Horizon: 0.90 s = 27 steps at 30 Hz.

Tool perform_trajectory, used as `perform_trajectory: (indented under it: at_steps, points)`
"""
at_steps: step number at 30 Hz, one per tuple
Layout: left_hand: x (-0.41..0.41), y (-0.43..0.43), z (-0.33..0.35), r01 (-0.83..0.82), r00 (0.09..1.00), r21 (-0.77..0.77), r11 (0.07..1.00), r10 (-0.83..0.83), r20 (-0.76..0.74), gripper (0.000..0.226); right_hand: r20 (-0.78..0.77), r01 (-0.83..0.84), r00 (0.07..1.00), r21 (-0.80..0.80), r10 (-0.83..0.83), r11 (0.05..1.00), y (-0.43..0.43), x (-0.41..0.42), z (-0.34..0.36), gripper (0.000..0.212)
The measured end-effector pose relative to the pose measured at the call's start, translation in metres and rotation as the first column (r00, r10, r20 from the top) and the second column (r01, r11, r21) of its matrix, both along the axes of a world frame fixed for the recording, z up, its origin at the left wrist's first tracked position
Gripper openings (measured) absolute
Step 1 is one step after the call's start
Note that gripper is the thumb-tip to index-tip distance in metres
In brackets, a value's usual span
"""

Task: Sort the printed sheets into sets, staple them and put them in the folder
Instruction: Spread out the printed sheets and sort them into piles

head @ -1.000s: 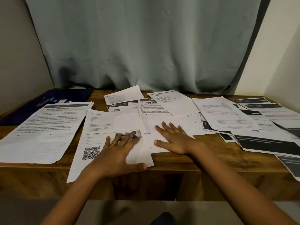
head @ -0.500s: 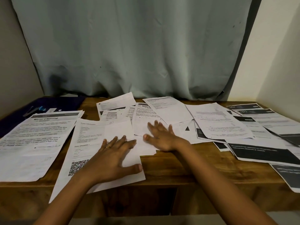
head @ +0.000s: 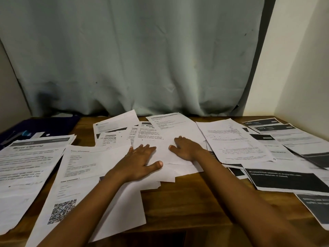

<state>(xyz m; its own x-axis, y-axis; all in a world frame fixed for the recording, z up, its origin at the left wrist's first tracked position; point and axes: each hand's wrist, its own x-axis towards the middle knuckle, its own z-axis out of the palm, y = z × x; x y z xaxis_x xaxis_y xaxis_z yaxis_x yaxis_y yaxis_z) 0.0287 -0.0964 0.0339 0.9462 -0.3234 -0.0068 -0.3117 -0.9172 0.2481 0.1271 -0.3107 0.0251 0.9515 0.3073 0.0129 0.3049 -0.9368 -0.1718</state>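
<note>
Sorting looks barely started: printed sheets [head: 236,139] lie loose and overlapping across the wooden table [head: 213,202], none visibly stapled. The left hand [head: 137,164] and right hand [head: 187,148] press flat, fingers spread, on the pile at the table's middle. What seems to be the dark blue folder [head: 58,124] sits at the table's far-left corner.

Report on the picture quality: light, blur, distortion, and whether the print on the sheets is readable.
Head view: dim, warm light, no glare on the table; wide-angle stretch toward the corners; body print is smeared, only the Mirror Cleaning heading and the QR code read; left hand and right hand fairly sharp.
</note>
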Motion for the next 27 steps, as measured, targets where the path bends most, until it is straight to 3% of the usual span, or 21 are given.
perform_trajectory:
  at_steps: [3,6,9,12,14,16,19,22,24,27]
  points:
    - [0.003,-0.003,-0.006,-0.018,0.998,0.064,0.998,0.022,-0.060,0.085,0.093,-0.043,0.995,-0.025,0.045,0.999,0.003,-0.015,0.006,0.047]
    - [0.004,-0.001,-0.018,-0.041,0.997,0.058,0.997,0.045,-0.066,0.091,0.093,-0.100,0.990,-0.036,0.103,0.994,0.006,-0.042,0.012,0.044]
    - [0.002,-0.002,-0.023,-0.044,0.999,-0.097,0.994,0.041,-0.030,0.105,0.040,-0.163,0.985,-0.068,0.166,0.984,0.009,-0.073,0.014,0.042]
    - [-0.002,-0.006,-0.018,-0.084,0.996,-0.233,0.969,0.088,0.006,0.089,-0.010,-0.215,0.977,-0.077,0.215,0.974,0.010,-0.099,0.013,0.052]
    - [0.000,-0.005,-0.019,-0.089,0.994,-0.194,0.977,0.099,0.042,0.093,-0.050,-0.248,0.967,0.005,0.248,0.969,0.009,-0.110,0.017,0.056]
    - [0.004,-0.004,-0.022,-0.066,0.996,-0.133,0.989,0.074,0.059,0.107,-0.048,-0.244,0.964,0.210,0.260,0.947,0.002,-0.107,0.025,0.052]
    - [0.005,-0.007,-0.025,-0.049,0.997,-0.053,0.997,0.052,0.062,0.103,0.123,-0.022,0.992,0.399,-0.030,0.917,-0.020,-0.074,0.031,0.046]
    - [0.003,-0.011,-0.028,-0.047,0.998,0.017,0.999,0.046,0.050,0.103,0.079,0.287,0.942,0.320,-0.328,0.903,-0.035,-0.046,0.026,0.053]
    - [0.004,-0.011,-0.030,-0.056,0.998,0.046,0.997,0.054,0.045,0.116,0.005,0.365,0.927,0.211,-0.375,0.907,-0.035,-0.040,0.020,0.057]
    - [0.006,-0.012,-0.030,-0.061,0.997,0.056,0.997,0.059,0.039,0.128,0.024,0.373,0.923,0.184,-0.383,0.909,-0.033,-0.036,0.012,0.052]
